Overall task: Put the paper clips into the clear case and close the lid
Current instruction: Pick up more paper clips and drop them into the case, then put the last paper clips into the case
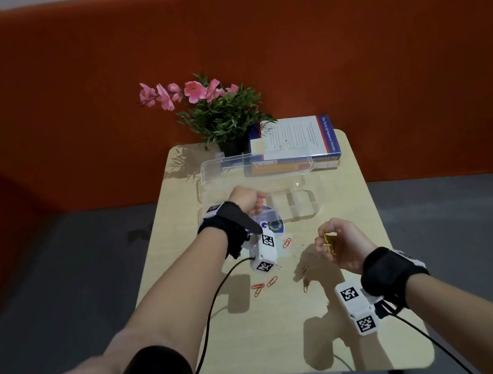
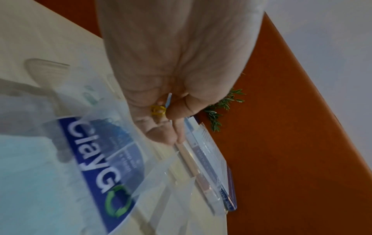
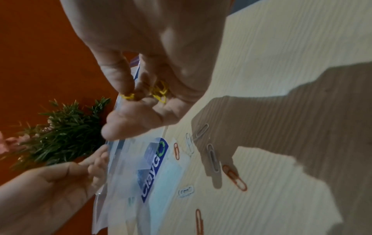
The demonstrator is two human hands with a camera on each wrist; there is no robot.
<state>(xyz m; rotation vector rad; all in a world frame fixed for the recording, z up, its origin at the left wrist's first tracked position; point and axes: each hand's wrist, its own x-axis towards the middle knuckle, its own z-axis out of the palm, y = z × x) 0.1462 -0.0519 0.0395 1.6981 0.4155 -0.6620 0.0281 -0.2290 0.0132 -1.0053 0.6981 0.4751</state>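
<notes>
One clear case (image 1: 258, 184) lies open near the far edge of the worktop (image 1: 344, 318), where at least four orange paper clips (image 1: 271, 281) are loose in the middle, the left hand (image 1: 249, 199) pinches yellow clips (image 2: 158, 110) above it, the right hand (image 1: 341, 246) grasps several more.
</notes>
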